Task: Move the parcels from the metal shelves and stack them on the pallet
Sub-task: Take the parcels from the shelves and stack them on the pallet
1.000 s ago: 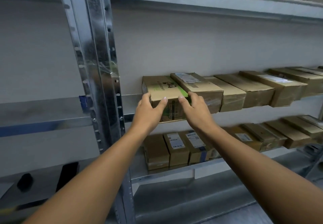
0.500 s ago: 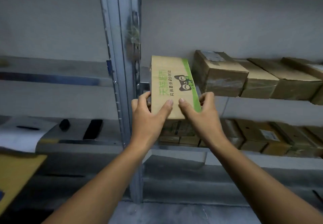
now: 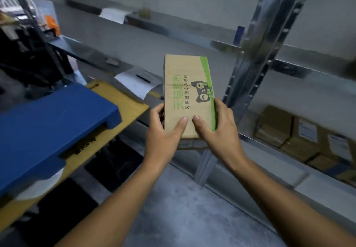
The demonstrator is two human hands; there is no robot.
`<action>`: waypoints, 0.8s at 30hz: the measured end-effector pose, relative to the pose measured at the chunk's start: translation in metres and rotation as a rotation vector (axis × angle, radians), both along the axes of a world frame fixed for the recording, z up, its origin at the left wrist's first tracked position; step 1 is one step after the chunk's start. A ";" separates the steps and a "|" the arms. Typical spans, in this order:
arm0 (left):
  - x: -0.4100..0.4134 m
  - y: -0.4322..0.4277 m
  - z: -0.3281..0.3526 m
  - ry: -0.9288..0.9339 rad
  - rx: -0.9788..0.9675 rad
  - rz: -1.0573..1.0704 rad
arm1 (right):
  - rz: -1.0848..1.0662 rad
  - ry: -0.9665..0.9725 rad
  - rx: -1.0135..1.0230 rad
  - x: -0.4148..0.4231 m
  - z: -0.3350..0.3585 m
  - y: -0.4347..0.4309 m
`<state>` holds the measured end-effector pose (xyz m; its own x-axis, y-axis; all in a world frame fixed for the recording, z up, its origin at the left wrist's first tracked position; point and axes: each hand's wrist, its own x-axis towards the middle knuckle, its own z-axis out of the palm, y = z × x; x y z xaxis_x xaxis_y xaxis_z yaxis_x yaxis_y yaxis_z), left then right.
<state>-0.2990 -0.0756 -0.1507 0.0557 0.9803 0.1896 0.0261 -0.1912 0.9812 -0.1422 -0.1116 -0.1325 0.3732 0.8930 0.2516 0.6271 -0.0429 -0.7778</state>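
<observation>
- blue pallet [image 3: 48, 123] lower left; shelf upright [image 3: 256, 58] just behind parcel [image 3: 187, 92]
- left hand [image 3: 163, 131], right hand [image 3: 217, 129] grip parcel's near end, thumbs on top

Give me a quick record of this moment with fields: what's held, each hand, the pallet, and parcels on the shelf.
held: cardboard parcel, green stripe and cat logo, in the air
left hand: grips the parcel's near left edge, thumb on top
right hand: grips its near right edge, thumb on top
pallet: blue pallet, left of the parcel
shelf: labelled brown parcels on the lower metal shelf, right
step: parcel not yet on pallet
</observation>
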 end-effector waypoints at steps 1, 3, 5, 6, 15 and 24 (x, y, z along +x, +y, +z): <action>-0.025 0.006 -0.002 0.003 -0.003 0.041 | 0.042 0.005 -0.009 -0.024 -0.003 0.012; -0.080 0.017 -0.007 0.010 -0.002 0.122 | 0.132 0.029 -0.012 -0.078 -0.007 0.035; -0.142 0.024 -0.011 0.032 -0.009 0.202 | 0.224 0.051 0.001 -0.137 -0.012 0.056; -0.174 0.027 -0.013 0.042 -0.016 0.245 | 0.271 0.063 0.002 -0.169 -0.014 0.066; -0.448 0.024 -0.048 0.050 -0.123 0.642 | 0.662 0.076 -0.087 -0.452 -0.050 0.124; -0.634 0.003 -0.098 0.015 -0.293 0.830 | 0.957 0.060 -0.289 -0.656 -0.099 0.150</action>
<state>-0.9332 -0.0729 -0.2490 -0.6961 0.7144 -0.0706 0.0583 0.1543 0.9863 -0.7979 0.0382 -0.2318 -0.5296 0.8481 -0.0187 0.4569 0.2666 -0.8486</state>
